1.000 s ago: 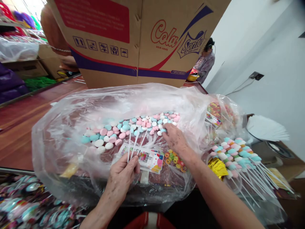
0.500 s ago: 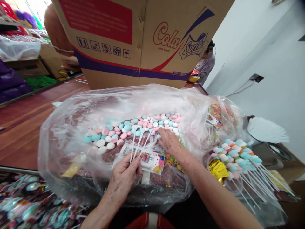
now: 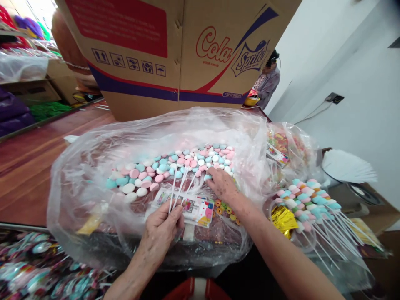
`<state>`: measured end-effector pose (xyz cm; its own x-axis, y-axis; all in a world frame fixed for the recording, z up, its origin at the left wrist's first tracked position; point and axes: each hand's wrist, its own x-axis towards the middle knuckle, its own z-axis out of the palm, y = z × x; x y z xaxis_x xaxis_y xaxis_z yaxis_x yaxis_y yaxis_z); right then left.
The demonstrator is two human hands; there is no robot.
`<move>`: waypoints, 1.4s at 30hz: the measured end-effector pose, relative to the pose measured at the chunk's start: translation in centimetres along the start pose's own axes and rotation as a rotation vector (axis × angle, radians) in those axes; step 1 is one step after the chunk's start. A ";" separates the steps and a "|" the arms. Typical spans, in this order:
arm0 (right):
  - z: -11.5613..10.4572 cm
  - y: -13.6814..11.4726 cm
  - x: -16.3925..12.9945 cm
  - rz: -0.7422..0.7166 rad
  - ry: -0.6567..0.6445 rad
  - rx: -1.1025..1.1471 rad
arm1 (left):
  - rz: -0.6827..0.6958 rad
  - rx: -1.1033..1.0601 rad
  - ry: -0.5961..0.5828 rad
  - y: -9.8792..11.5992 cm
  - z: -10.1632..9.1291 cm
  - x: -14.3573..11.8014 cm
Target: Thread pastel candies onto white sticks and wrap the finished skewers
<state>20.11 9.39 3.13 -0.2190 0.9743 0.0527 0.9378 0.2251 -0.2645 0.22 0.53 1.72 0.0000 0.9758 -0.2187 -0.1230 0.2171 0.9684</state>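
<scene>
Head view: two hands at work in a clear plastic bag (image 3: pixel 93 166) of pastel candy discs (image 3: pixel 175 164).
The left hand (image 3: pixel 161 231) pinches a few white sticks (image 3: pixel 178 187) closed between its fingers, above a printed card (image 3: pixel 187 206) near the bag's front edge. The right hand (image 3: pixel 223 185) rests curled on the discs, fingertips closing on one. A cardboard box (image 3: pixel 175 54) stands behind the bag; finished candy skewers (image 3: pixel 309 202) lie to the right.

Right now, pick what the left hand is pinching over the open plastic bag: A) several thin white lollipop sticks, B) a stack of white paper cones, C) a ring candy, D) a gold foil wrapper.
A: the left hand grips several thin white lollipop sticks that fan up toward the pastel candy discs in the plastic bag, while the gold foil wrapper lies apart to the right.
</scene>
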 end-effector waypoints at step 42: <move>-0.6 -1.4 -2.0 0.234 0.158 1.544 | 0.116 0.330 -0.094 -2.0 -0.9 0.8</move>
<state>19.36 7.09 3.94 0.0085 0.9983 -0.0585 -0.2481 -0.0546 -0.9672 -0.44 0.88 -0.52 0.0976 0.9894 -0.1079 0.1994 0.0868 0.9761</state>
